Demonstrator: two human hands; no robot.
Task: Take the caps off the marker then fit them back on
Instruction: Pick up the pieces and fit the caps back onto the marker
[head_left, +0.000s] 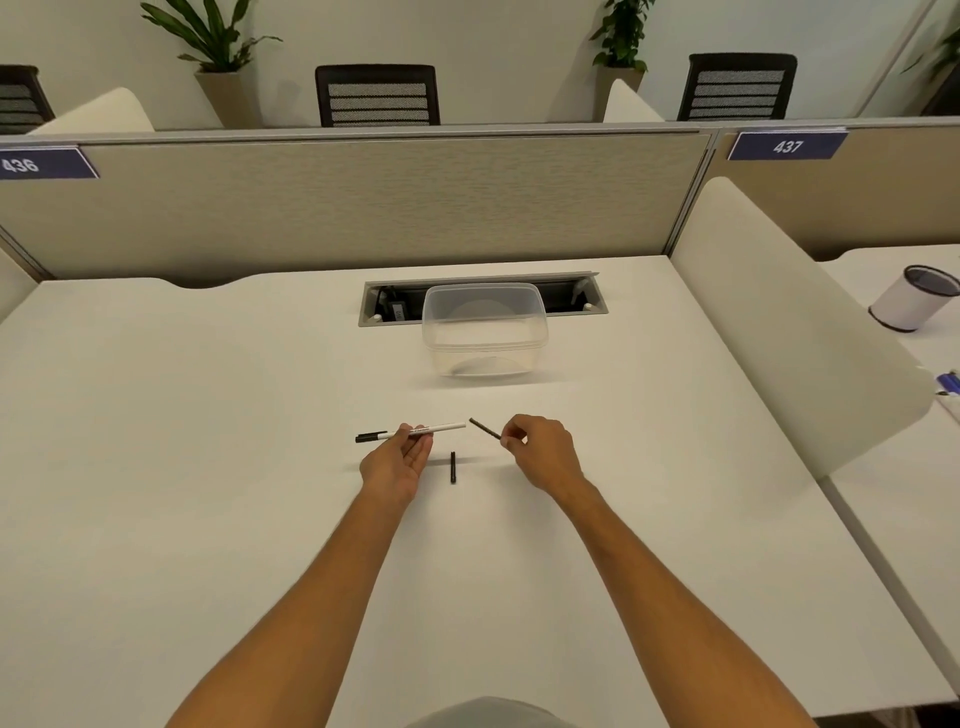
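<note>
White counter (208, 467), clear tub (484, 332) at the back. Left hand (397, 460), palm up and loosely curled, pinches the marker (415, 432) mid-barrel, long axis left-right, dark end left; right hand (540, 452) pinches a cap (484, 428) aimed at the marker's white end, just apart. Second cap (453, 467) lies between the hands, pointing away; marker tips too small to make out.

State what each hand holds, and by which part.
The left hand holds the marker at mid-barrel. The right hand pinches one end of a black cap. A second cap lies unheld on the desk.
</note>
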